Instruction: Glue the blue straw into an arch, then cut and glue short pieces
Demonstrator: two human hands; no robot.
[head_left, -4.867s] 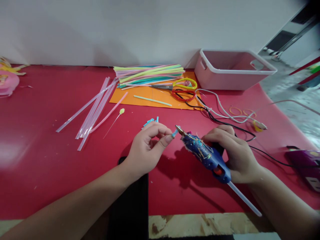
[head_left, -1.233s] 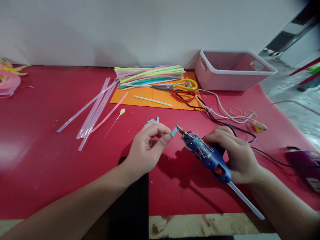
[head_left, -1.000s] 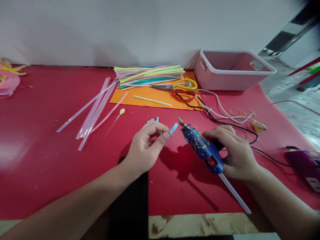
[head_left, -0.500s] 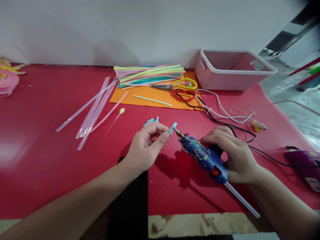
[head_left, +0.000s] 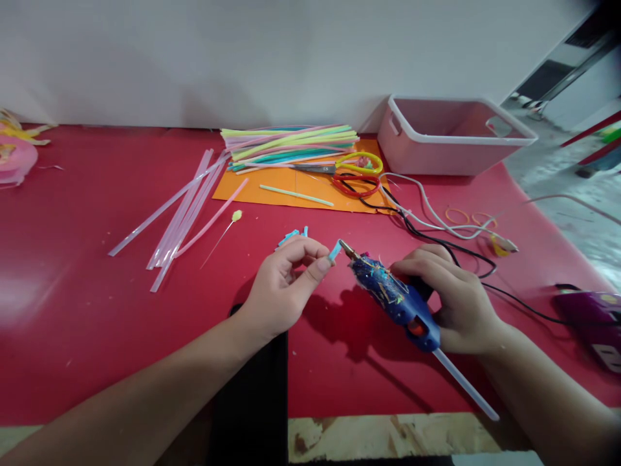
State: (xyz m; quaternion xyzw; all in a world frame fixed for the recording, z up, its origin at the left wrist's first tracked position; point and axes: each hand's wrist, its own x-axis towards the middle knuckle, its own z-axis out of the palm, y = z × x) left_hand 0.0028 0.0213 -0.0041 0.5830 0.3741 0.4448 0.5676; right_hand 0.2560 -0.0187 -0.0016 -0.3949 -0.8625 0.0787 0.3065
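Note:
My left hand (head_left: pixel 286 281) pinches a short piece of light blue pipe cleaner (head_left: pixel 334 250) between thumb and fingertips. A blue hot glue gun (head_left: pixel 395 298) is gripped in my right hand (head_left: pixel 456 301); its metal nozzle points up and left, at the upper end of the blue piece. Stringy dried glue coats the gun's front, and a clear glue stick (head_left: pixel 466 383) sticks out of its back. Behind my left hand lie several more cut blue pieces (head_left: pixel 290 238), partly hidden by the fingers.
A bundle of coloured pipe cleaners (head_left: pixel 291 145) and yellow-and-red scissors (head_left: pixel 356 175) lie on orange paper (head_left: pixel 228 189). Several clear glue sticks (head_left: pixel 179 220) and a yellow-tipped wire (head_left: pixel 236 216) are at left. Cables (head_left: pixel 427 236) run below a pink bin (head_left: pixel 436 155). A purple object (head_left: pixel 589 323) sits far right.
The glue gun's nozzle has shifted slightly up and to the right, to the tip of the blue piece. My left hand has barely moved.

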